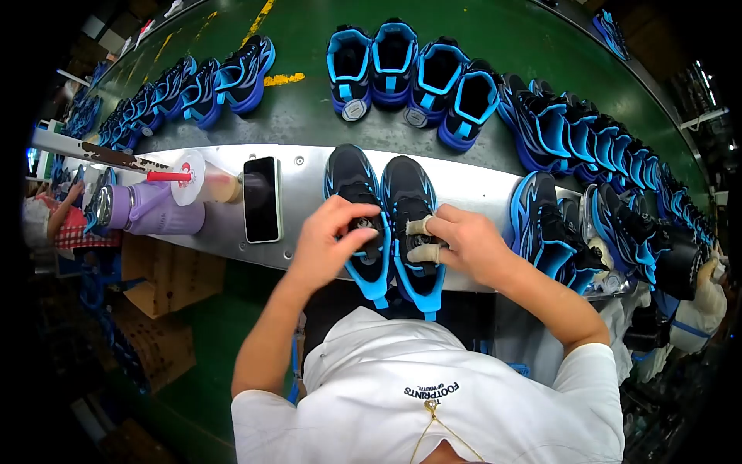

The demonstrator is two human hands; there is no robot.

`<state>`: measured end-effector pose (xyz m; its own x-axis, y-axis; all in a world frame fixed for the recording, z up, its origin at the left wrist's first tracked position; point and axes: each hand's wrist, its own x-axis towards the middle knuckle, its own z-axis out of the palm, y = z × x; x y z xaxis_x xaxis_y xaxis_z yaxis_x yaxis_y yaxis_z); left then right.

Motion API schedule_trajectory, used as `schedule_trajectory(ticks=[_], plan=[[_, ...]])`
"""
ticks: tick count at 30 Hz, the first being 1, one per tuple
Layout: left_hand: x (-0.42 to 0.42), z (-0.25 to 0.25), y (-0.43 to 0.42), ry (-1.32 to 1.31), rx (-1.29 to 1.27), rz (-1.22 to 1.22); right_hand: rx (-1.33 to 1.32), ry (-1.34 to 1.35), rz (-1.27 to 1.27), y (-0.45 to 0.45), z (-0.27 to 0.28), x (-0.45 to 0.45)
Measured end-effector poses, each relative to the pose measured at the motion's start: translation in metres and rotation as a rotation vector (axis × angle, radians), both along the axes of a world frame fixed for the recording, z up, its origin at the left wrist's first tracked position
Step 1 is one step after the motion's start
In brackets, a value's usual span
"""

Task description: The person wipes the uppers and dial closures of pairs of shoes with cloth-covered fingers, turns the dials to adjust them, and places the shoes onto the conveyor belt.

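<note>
Two black sneakers with bright blue trim lie side by side in front of me, toes pointing away: a left-hand one (352, 168) and a right-hand one (407, 179). My left hand (332, 236) curls its thumb and forefinger around the tongue of the left-hand sneaker, where a small round dark piece shows. On the right-hand sneaker, my right hand (464, 238) grips about the tongue with thumb and forefinger, both wearing pale finger covers. The remaining fingers of both hands are bent. Both shoes rest on the metal ledge (301, 201).
Left of the shoes lie a phone (262, 199), a lidded drink cup (220, 184) and a purple bottle (166, 209). Several sneakers (394, 62) stand on the green line (301, 46), with more rows left and right. Cardboard boxes (174, 282) sit below. Another person's arm (66, 205) shows far left.
</note>
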<state>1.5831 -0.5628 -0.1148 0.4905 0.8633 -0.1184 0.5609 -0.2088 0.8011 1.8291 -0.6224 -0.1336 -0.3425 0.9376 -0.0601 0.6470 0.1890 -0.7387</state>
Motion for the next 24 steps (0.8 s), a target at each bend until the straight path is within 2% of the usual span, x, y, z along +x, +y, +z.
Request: schedule_trajectory(ticks=[1,4,5,6,7,8,10,12,13,16,17,20,24], plan=[[-0.004,0.004,0.002,-0.023,-0.035,-0.002,0.014,0.001,0.014,0.000,-0.004,0.003],[0.015,0.024,-0.033,0.036,0.651,-0.012,0.080,0.259,0.215,0.008,0.003,0.018],[0.015,0.015,-0.050,-0.145,0.382,0.058,0.119,0.218,0.207,0.007,-0.001,0.017],[0.020,0.019,-0.068,-0.243,-0.169,0.130,0.105,0.151,0.156,0.003,-0.006,0.013],[0.028,0.018,-0.080,-0.240,-0.552,0.087,0.096,0.082,0.108,0.001,-0.010,0.009],[0.038,0.010,-0.095,-0.339,-0.682,0.053,0.093,0.011,0.065,0.001,-0.012,0.007],[0.051,0.006,-0.097,-0.454,-0.969,0.167,0.119,0.040,0.140,0.004,-0.010,0.013],[0.060,0.005,-0.096,-0.553,-1.044,0.227,0.179,0.018,0.269,0.016,-0.001,0.024],[0.064,0.003,-0.097,-0.602,-1.082,0.256,0.342,0.055,0.316,0.020,-0.012,0.027],[0.079,-0.023,-0.105,-0.735,-1.036,0.339,0.350,0.013,0.448,0.028,-0.020,0.018],[0.084,-0.029,-0.107,-0.797,-1.029,0.401,0.376,-0.051,0.419,0.026,-0.020,0.011],[0.088,-0.023,-0.108,-0.765,-1.030,0.435,0.178,-0.148,0.337,0.017,-0.012,0.012],[0.089,-0.024,-0.109,-0.747,-1.046,0.428,0.521,0.147,0.366,0.031,-0.030,0.022]])
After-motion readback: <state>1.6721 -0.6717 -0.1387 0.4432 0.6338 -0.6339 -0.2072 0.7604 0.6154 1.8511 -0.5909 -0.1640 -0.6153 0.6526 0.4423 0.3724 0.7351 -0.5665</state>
